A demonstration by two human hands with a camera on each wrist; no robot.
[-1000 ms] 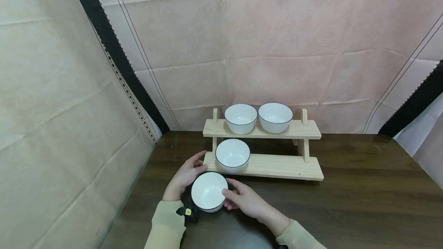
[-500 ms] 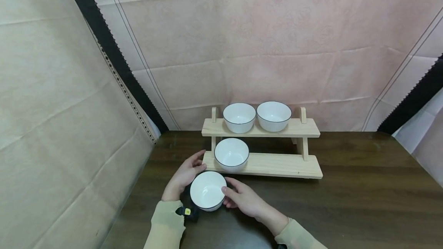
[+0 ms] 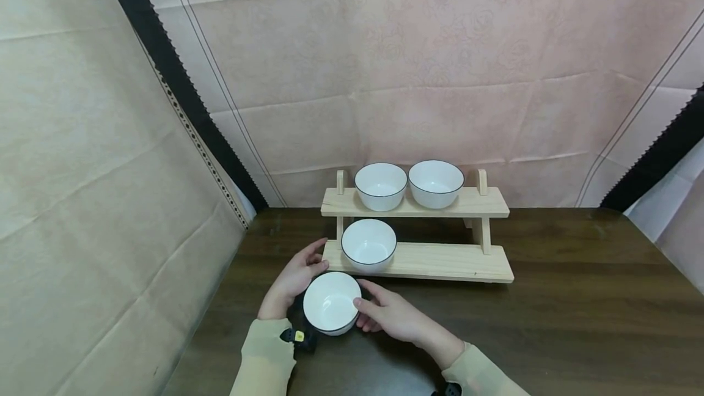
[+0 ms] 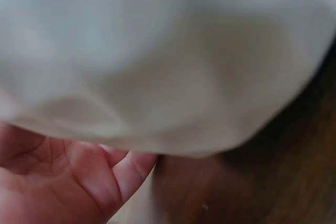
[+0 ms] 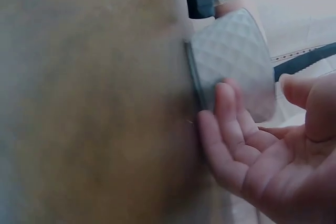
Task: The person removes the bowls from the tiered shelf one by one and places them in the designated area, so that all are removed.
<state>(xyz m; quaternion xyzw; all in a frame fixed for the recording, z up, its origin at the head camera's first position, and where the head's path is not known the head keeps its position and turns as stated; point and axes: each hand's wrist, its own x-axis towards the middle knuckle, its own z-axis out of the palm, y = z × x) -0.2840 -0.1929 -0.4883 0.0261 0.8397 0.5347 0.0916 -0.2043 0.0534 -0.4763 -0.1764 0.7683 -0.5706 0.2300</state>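
A white bowl [image 3: 330, 301] with a dark rim sits in front of the wooden rack's left end. My right hand [image 3: 393, 316] holds its right side, thumb at the rim and fingers along the outer wall. The right wrist view shows fingertips [image 5: 226, 95] against the bowl's diamond-patterned side. My left hand [image 3: 297, 277], fingers loosely spread, is left of this bowl, its fingertips right at the left end of the lower shelf [image 3: 451, 261]. In the left wrist view a blurred pale bowl wall [image 4: 157, 77] hides the left fingertips.
One similar bowl [image 3: 368, 243] stands at the left of the lower shelf. Two more, a left bowl [image 3: 381, 187] and a right bowl [image 3: 436, 184], stand on the upper shelf [image 3: 484, 203]. The rack rests on a dark wooden table [image 3: 577, 298], with pale cloth [image 3: 440, 78] behind.
My right wrist and sleeve have shifted slightly to the right. The left hand and the bowls stay practically in place.
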